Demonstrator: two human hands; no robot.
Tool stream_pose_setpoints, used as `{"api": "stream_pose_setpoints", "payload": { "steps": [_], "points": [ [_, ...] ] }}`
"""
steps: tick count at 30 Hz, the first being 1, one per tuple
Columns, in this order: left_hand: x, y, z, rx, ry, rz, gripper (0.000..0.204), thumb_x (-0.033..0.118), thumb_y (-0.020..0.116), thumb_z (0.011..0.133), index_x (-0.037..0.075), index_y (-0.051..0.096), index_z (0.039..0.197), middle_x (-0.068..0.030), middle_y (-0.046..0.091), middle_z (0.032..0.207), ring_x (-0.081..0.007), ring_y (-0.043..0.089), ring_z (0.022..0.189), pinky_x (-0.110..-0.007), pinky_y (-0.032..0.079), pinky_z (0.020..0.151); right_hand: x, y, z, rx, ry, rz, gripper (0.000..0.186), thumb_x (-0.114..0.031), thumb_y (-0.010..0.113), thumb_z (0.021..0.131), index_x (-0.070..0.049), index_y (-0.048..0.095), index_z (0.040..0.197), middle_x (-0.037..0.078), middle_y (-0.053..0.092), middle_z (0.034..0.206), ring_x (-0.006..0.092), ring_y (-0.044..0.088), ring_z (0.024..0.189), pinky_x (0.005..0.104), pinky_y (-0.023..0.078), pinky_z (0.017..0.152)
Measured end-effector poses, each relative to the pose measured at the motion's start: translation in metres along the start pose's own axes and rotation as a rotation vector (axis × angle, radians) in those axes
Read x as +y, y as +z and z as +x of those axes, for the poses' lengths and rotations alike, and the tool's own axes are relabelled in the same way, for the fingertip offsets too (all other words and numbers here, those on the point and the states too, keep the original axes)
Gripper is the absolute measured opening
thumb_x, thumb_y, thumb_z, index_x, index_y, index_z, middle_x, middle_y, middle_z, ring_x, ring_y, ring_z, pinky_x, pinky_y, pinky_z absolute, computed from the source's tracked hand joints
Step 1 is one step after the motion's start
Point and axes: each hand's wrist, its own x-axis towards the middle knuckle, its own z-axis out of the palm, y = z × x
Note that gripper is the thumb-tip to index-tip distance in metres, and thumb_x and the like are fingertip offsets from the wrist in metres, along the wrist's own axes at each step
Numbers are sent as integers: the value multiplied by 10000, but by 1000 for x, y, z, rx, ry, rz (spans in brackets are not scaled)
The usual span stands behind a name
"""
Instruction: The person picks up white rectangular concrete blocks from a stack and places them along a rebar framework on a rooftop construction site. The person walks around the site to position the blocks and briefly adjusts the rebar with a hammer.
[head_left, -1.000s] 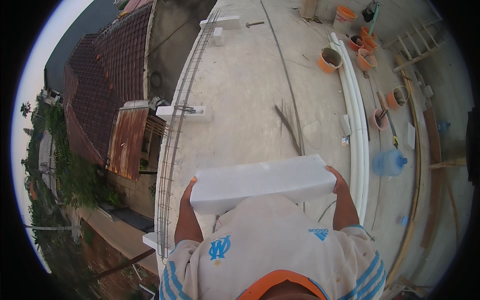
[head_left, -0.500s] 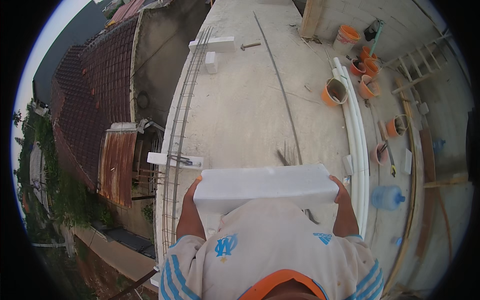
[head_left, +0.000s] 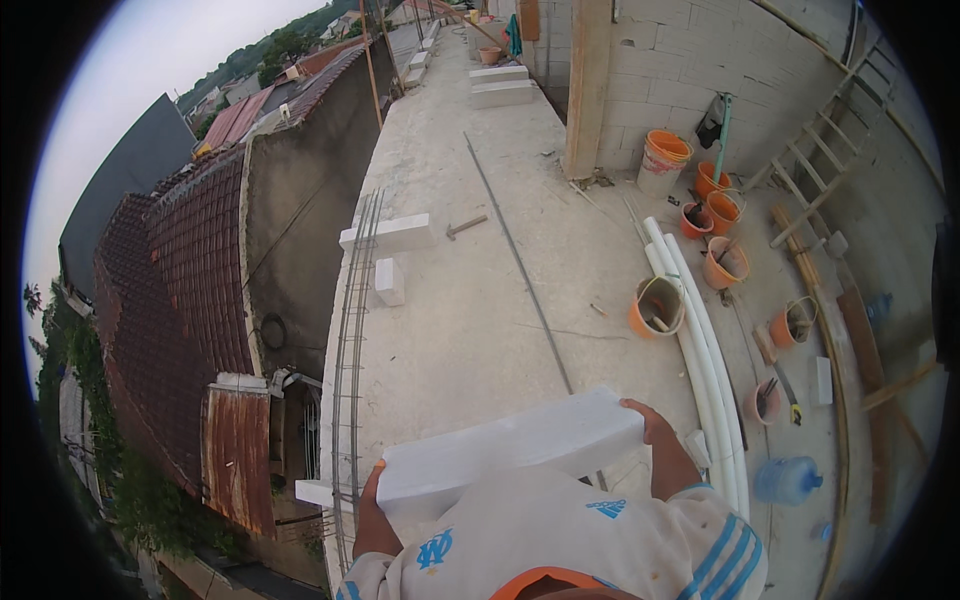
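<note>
A long white lightweight concrete block (head_left: 515, 442) is held level-ish in front of my chest, its right end a little farther forward. My left hand (head_left: 372, 480) is closed on its left end, and my right hand (head_left: 645, 416) grips the opposite end. Most of the fingers are hidden behind the block's ends. Below and ahead lies the concrete slab (head_left: 450, 330). Along its left edge runs a rebar cage (head_left: 350, 370), crossing a white block (head_left: 410, 232) that lies flat, with a smaller block (head_left: 390, 283) standing nearby.
A hammer (head_left: 466, 228) and a long steel bar (head_left: 515, 260) lie ahead. White pipes (head_left: 700, 340), an orange bucket (head_left: 657, 306), more buckets and a blue water jug (head_left: 787, 480) are on the right. The slab drops off at left beside a tiled roof (head_left: 170, 320). More blocks (head_left: 502, 92) lie farther off.
My view has lifted, showing more of the far slab. The block, still in both hands, has gone from nearly straight across to slanted, its right end farther forward.
</note>
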Motion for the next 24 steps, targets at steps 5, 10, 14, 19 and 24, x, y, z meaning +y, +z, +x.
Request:
{"api": "stream_pose_setpoints", "payload": {
  "steps": [5, 10, 14, 19, 24],
  "points": [
    [70, 66, 69, -2, -49, 23, 598, 480, 498, 805, 59, 455, 1226, -131, 535, 1158, -256, 529, 1032, -378, 423, 860, -104, 14, 29, 93, -51, -27, 524, -341, 655, 698, -85, 535, 1139, 125, 577, 1069, 271, 556, 966, 395, 422, 846],
    [139, 124, 153, -45, -78, 64, 576, 467, 479, 819, 56, 457, 1223, -130, 535, 1156, -253, 528, 1034, -377, 422, 863, -179, 16, 70, 161, -18, 62, 617, -316, 747, 606, -120, 532, 1150, 111, 555, 1114, 287, 517, 1030, 399, 401, 891],
    [202, 166, 239, -84, -107, 96, 559, 455, 464, 831, 54, 458, 1220, -129, 536, 1155, -251, 527, 1035, -376, 421, 866, -232, 22, 116, 233, -86, 92, 602, -302, 750, 602, -106, 541, 1132, 110, 561, 1098, 278, 519, 1022, 401, 406, 881],
    [290, 229, 360, -160, -148, 129, 539, 442, 446, 845, 51, 460, 1216, -128, 536, 1153, -248, 526, 1037, -375, 420, 869, -296, 23, 171, 254, -170, 183, 569, -284, 728, 628, -80, 536, 1124, 115, 568, 1074, 262, 533, 994, 394, 416, 856],
    [379, 286, 443, -194, -175, 172, 520, 428, 427, 860, 48, 461, 1213, -127, 536, 1151, -245, 525, 1039, -375, 419, 872, -369, 62, 191, 246, -263, 250, 526, -294, 673, 695, -49, 515, 1133, 108, 577, 1053, 254, 553, 966, 376, 431, 829]
  ]
}}
